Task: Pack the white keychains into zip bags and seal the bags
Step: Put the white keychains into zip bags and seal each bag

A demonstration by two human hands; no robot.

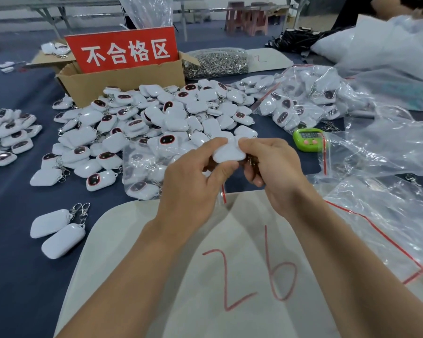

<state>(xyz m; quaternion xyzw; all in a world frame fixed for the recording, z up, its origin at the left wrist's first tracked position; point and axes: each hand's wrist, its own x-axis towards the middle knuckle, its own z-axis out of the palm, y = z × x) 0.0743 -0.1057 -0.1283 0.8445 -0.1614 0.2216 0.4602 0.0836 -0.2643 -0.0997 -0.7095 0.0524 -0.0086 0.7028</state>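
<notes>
My left hand (193, 176) and my right hand (274, 167) meet over the table's middle, both pinching one white keychain (228, 153) between fingers and thumbs. Its metal clasp hangs hidden under my right palm. A big heap of white keychains (156, 115) with dark oval faces lies just beyond. A clear zip bag (142, 172) holding several keychains lies flat under and left of my left hand, its red seal strip near my wrist. Two keychains (56, 230) lie face down at the near left.
A white sheet (230, 276) marked "26" in red lies under my forearms. Cardboard box (122, 79) with a red sign stands behind the heap. Filled zip bags (303, 101) and loose plastic (388, 191) crowd the right. A green timer (308, 140), a clasp bag (217, 62), another keychain pile (7, 140).
</notes>
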